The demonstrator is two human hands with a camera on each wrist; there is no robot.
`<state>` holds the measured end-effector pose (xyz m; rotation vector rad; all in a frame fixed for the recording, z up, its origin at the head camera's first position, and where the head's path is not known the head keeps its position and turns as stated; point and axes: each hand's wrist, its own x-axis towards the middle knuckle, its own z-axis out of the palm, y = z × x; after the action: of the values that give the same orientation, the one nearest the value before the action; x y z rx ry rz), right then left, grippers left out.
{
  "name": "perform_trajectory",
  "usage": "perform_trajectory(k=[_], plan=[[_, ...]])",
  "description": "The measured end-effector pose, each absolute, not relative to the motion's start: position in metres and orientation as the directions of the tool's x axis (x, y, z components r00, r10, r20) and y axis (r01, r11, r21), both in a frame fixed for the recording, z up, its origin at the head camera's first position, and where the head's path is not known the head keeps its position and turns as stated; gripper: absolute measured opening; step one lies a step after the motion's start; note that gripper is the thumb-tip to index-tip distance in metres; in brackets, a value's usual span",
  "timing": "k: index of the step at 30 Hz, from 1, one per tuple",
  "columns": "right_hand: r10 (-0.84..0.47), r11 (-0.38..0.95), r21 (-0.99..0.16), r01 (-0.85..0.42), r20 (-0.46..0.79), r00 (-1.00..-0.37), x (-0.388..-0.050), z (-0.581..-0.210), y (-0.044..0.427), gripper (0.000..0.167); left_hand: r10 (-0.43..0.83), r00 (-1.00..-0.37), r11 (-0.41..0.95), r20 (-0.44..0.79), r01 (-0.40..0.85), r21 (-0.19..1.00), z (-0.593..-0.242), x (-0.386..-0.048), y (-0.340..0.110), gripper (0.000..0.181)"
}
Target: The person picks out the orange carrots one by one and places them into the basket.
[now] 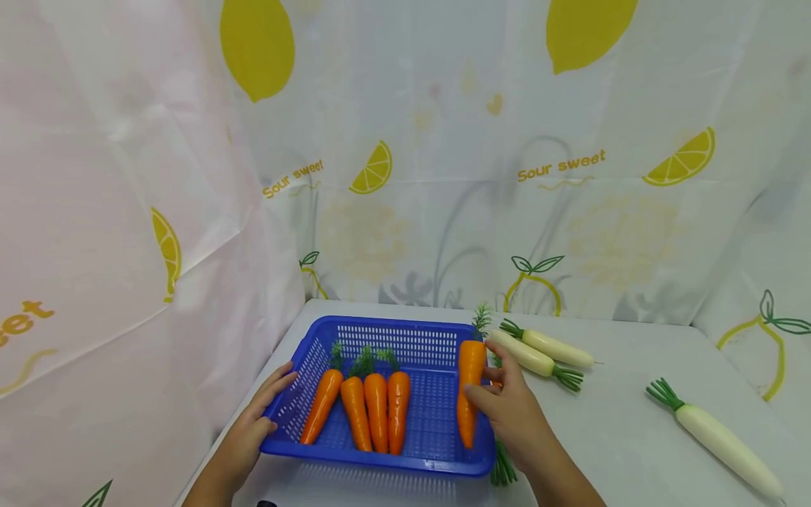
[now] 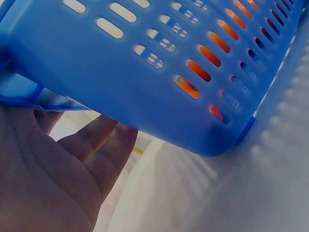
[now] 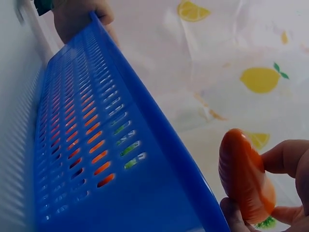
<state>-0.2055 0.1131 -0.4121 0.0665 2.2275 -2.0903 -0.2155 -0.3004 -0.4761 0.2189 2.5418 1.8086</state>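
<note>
A blue plastic basket with slotted walls holds several orange carrots with leafy green tops, side by side in its left half. My left hand holds the basket's left rim; in the left wrist view its fingers meet the rim's edge. Over the basket's right end, my right hand pinches another carrot, its leafy top away from me. The right wrist view shows that carrot between thumb and fingers, above the rim. An orange piece shows behind the right hand, mostly hidden.
Two white radishes lie on the white table right of the basket. A third radish lies farther right. Green stalks stick out beside the basket's near right corner. A lemon-print curtain hangs behind and at the sides.
</note>
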Motion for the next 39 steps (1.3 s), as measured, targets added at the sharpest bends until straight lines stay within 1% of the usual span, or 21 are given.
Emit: perform_trajectory(k=[11, 26, 33, 39], plan=[[-0.075, 0.064, -0.996, 0.068, -0.072, -0.995, -0.209, -0.410, 0.102, 0.083, 0.121, -0.991, 0.338, 0.059, 0.097, 0.936, -0.477, -0.214, -0.302, 0.085], [-0.148, 0.070, -0.992, 0.102, -0.112, -0.983, -0.222, -0.411, 0.084, 0.085, 0.120, -0.991, 0.344, 0.054, 0.093, 0.934, -0.476, -0.212, -0.301, 0.084], [-0.168, 0.041, -0.993, 0.113, -0.118, -0.979, -0.230, -0.411, 0.080, 0.084, 0.115, -0.992, 0.365, 0.049, 0.088, 0.927, -0.473, -0.215, -0.300, 0.084], [-0.176, 0.046, -0.993, 0.112, -0.118, -0.977, -0.233, -0.412, 0.077, 0.085, 0.117, -0.991, 0.347, 0.057, 0.095, 0.933, -0.473, -0.213, -0.299, 0.084]])
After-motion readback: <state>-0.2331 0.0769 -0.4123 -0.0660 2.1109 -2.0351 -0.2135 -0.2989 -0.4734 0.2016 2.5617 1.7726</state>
